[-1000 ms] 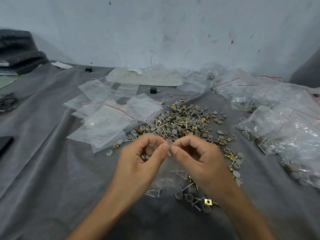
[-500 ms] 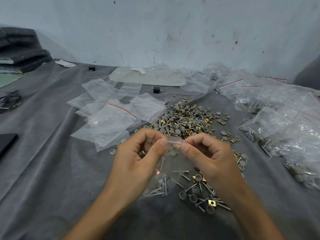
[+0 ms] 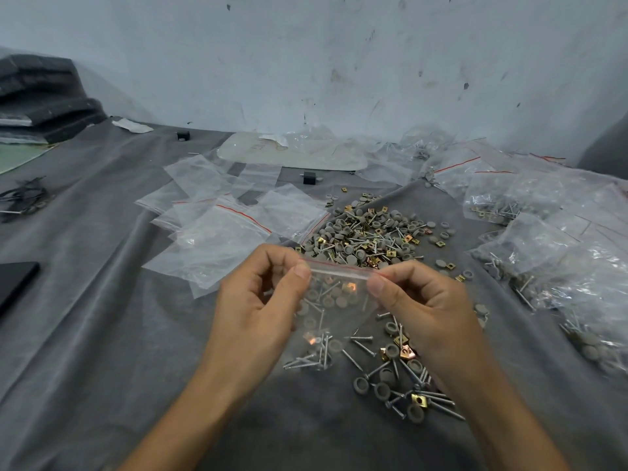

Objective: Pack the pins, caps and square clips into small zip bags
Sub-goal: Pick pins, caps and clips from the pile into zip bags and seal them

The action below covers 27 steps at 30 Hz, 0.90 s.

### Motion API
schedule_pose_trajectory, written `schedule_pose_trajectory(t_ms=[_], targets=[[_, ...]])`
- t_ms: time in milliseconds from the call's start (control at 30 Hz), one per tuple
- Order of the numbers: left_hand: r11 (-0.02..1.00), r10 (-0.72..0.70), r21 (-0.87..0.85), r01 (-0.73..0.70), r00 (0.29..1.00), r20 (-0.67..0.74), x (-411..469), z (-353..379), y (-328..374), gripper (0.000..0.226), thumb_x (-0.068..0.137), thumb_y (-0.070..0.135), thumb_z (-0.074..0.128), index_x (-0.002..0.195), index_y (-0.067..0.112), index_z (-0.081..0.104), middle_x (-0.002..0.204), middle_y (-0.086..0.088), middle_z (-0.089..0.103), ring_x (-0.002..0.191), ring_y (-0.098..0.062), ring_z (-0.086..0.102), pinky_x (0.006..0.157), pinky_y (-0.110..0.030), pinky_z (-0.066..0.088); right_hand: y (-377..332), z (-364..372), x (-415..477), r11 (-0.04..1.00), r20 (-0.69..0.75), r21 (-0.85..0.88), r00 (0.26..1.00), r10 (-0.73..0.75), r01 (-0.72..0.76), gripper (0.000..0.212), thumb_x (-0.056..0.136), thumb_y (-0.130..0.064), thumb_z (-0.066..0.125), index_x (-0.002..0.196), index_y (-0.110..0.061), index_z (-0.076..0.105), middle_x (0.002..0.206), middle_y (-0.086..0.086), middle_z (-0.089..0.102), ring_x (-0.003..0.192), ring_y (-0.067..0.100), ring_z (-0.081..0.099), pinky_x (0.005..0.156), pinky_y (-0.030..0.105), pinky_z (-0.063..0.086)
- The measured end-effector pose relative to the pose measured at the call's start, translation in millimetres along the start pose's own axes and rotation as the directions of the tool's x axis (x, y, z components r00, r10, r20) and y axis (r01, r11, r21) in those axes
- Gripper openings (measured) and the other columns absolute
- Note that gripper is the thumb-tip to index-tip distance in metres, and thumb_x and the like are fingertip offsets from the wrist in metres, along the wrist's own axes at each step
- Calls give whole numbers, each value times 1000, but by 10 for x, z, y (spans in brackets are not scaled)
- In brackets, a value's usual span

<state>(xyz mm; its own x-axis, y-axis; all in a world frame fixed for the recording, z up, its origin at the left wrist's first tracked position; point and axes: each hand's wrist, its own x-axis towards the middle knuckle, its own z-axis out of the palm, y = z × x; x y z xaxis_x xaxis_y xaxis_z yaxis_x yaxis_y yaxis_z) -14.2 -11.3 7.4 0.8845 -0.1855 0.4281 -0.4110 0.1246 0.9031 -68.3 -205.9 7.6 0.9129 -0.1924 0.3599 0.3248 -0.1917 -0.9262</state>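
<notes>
1. The left hand (image 3: 258,300) and right hand (image 3: 418,300) pinch the top of a filled bag (image 3: 336,300), held up between them;
2. full bags (image 3: 543,239) lie on the right; a big pile (image 3: 370,239) and empty bags (image 3: 217,239) wait; much is left.

Left grip (image 3: 258,311) and right grip (image 3: 424,311) face each other, thumbs and forefingers pinched.

both hands (image 3: 261,314) on zip bag (image 3: 334,300)
</notes>
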Motion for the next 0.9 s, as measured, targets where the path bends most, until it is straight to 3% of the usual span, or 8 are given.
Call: schedule_pose_trajectory(t_ms=[100,133,233,333,500,600,733,900], targets=[[998,-59,-3,59,992,112,-5,-19,20,19,76,45,75,83,28,71,65,5,62,57,-6,54,51,-22,45,-5,-12,-17,1000,34,5,999,30,-30,24,82,-49,78,89,-26,76,81,3,75,70,22,68,62,42,57],[997,-76,15,74,983,168,-9,-12,25,21,76,45,80,85,28,74,68,4,67,59,-4,56,52,-18,45,-7,-1,-25,999,49,10,998,35,-35,27,80,-52,78,89,-26,77,80,4,74,69,22,67,61,43,56],[998,-49,-13,54,959,278,-31,62,37,11,80,26,86,89,23,81,74,6,75,63,3,62,57,-11,46,-14,62,-46,1000,85,14,996,13,-15,25,80,-51,78,88,-28,78,77,0,74,69,11,65,60,25,53],[998,-15,-56,30,966,258,-45,89,27,8,79,11,80,84,16,81,70,10,75,57,8,60,53,-4,42,-11,95,-47,999,102,38,994,30,-34,13,82,-37,79,89,-26,79,80,1,75,72,11,68,63,23,56],[999,46,-16,-43,966,254,-28,68,57,10,86,11,71,91,6,79,73,14,75,54,12,58,54,-1,40,-38,51,-42,1000,123,12,992,-5,3,20,81,-46,78,86,-27,77,72,2,69,63,13,58,55,25,47],[1000,-10,15,7,975,221,-16,52,60,9,82,19,75,88,17,82,77,4,77,58,5,62,54,-8,44,-19,10,-40,1000,111,5,994,-1,0,27,78,-54,77,84,-28,75,69,0,66,60,12,55,52,25,45],[997,-71,4,71,996,53,33,-31,19,20,63,35,91,73,25,77,64,-2,68,57,-5,55,52,-14,43,29,-40,-21,999,77,25,997,18,-20,35,73,-60,80,81,-26,74,70,5,68,60,14,57,52,28,47],[998,-60,4,60,995,82,41,-86,-3,9,81,33,79,88,31,81,68,4,70,59,-1,56,53,-15,44,107,-76,4,999,18,29,999,37,-37,32,79,-56,79,85,-24,76,72,3,70,63,16,59,58,35,50]])
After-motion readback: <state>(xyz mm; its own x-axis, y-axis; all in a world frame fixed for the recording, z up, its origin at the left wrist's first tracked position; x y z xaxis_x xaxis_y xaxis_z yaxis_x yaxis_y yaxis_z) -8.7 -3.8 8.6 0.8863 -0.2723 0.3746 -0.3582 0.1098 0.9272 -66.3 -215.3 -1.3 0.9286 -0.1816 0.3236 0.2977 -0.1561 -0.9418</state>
